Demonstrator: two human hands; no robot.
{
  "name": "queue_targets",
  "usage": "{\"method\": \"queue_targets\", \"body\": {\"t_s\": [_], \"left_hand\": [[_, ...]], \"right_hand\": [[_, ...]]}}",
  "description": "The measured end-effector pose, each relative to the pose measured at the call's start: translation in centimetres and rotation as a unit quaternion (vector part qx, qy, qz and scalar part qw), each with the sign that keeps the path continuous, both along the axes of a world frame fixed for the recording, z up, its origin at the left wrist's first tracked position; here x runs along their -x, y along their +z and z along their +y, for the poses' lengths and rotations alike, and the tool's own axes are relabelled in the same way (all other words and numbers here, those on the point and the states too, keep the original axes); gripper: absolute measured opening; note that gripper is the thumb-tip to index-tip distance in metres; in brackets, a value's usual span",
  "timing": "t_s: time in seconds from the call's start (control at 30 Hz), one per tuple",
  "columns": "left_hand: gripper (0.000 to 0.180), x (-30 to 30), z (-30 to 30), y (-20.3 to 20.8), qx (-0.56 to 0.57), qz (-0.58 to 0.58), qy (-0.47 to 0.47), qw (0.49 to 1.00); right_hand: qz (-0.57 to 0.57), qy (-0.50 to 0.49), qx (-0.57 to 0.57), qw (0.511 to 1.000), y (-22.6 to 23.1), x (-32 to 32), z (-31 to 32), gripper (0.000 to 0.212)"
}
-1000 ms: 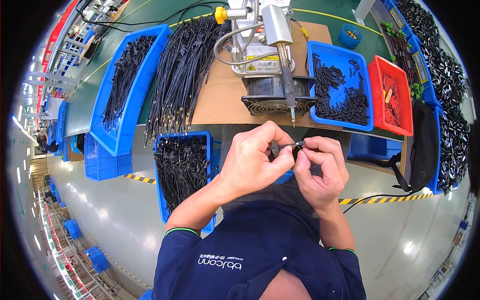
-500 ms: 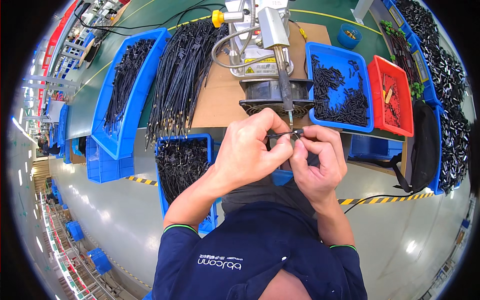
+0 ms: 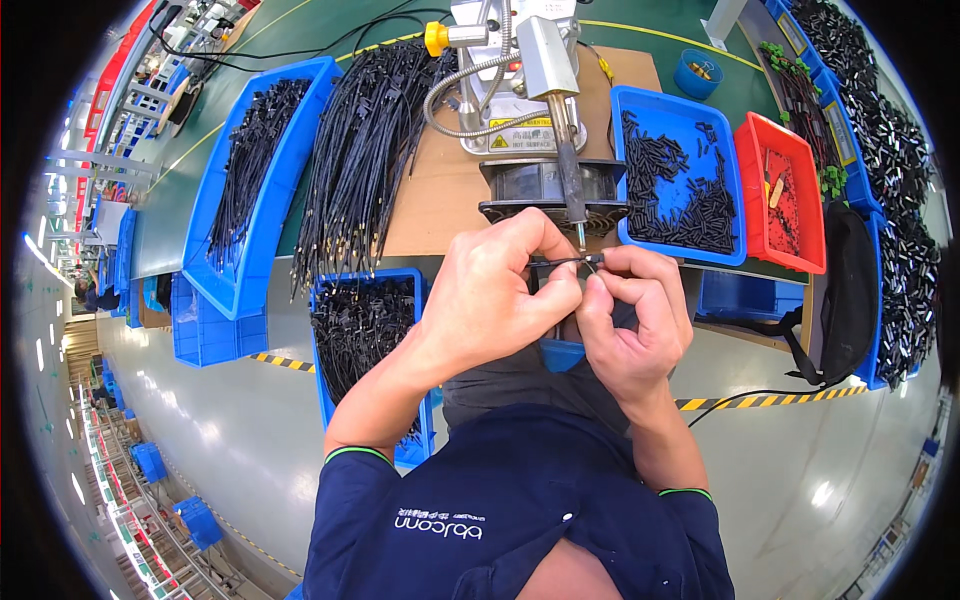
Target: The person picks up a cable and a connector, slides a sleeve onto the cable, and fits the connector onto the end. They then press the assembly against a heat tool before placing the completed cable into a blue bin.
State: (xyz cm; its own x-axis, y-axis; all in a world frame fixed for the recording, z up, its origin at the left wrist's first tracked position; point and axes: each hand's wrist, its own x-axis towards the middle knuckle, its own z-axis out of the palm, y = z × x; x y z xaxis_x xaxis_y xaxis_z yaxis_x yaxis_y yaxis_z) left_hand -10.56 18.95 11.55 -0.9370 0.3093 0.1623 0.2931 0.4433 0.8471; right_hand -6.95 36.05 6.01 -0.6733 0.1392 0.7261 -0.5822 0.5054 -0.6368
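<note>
Both hands meet just below the tip of a soldering iron (image 3: 569,175) fixed in a stand. My left hand (image 3: 495,295) pinches a thin black cable (image 3: 545,263) between thumb and forefinger. Opposite it, my right hand (image 3: 640,315) is closed with thumb and forefinger on the cable's other end, where a small dark piece and a thin bare wire show. The fingers partly hide this end, and its exact kind is too small to make out. The metal iron tip (image 3: 582,236) points down at the join, but whether it touches cannot be told.
Behind the hands stands a dark spool (image 3: 545,183). Bundled black cables (image 3: 355,150) lie left on the bench, beside a blue tray (image 3: 232,290). Right of the iron are a blue tray (image 3: 741,200) of short black tubes and a red tray (image 3: 806,200). A lower blue bin (image 3: 418,300) holds more cables.
My left hand has shifted slightly up, and the cable with it. The right hand stays almost in place, and both grips are kept.
</note>
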Motion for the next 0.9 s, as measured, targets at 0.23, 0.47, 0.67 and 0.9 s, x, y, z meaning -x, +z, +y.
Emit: {"method": "queue_targets", "body": {"t_s": [0.23,0.47,0.67,0.9], "left_hand": [[0.01,0.06,-0.08,0.11,0.011,0.011,-0.004,1.0],[0.01,0.0,-0.03,0.33,0.01,-0.003,0.0,1.0],[0.009,-0.15,0.09,0.58,0.008,-0.011,0.008,1.0],[0.009,-0.24,0.23,0.4,-0.006,-0.013,0.013,1.0]], "right_hand": [[-0.003,-0.005,0.003,1.0,0.05,-0.01,-0.12,0.02],[-0.008,-0.011,0.003,1.0,0.04,-0.04,-0.19,0.02],[-0.007,-0.01,0.004,1.0,0.36,0.03,-0.22,0.02],[0.0,-0.004,0.004,1.0,0.35,-0.1,-0.1,0.021]]}}
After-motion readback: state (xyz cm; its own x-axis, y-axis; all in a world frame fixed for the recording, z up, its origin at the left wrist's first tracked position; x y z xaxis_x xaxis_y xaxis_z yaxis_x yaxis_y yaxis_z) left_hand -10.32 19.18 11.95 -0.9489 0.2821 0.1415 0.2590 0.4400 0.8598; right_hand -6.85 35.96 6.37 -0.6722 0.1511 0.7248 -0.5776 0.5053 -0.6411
